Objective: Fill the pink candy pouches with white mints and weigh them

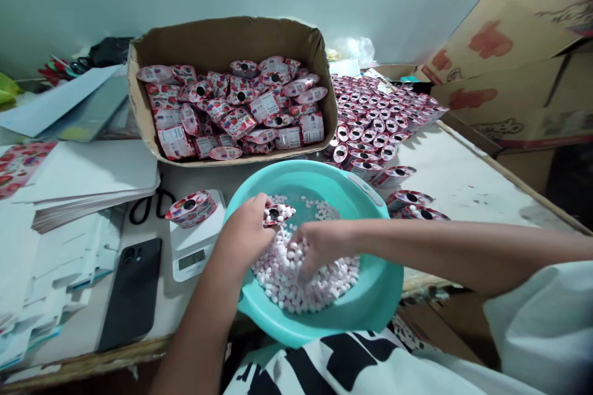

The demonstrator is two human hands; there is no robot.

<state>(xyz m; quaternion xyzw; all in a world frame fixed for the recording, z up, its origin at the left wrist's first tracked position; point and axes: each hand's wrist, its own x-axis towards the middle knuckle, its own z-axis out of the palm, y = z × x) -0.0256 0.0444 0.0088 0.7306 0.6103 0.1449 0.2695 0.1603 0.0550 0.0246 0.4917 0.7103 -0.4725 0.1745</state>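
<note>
A teal basin point(370, 296) holds a heap of small white and pale pink candies point(296, 293). At the basin's left side my left hand point(248, 228) grips a small red-and-white packet point(279, 215), its opening facing up with candies at the mouth. My right hand point(319, 247) reaches in from the right, fingers curled down among the candies beside the packet; its fingertips are partly buried. Left of the basin, a similar packet point(192, 207) stands on a white digital scale point(197, 241).
Behind the basin stands a cardboard box point(139, 92) full of packets. Many upright packets point(370, 117) cover the back right. A black phone point(132, 290), black scissors point(151, 203) and stacked white sheets point(92, 173) lie left. Large cartons point(500, 86) stand at right.
</note>
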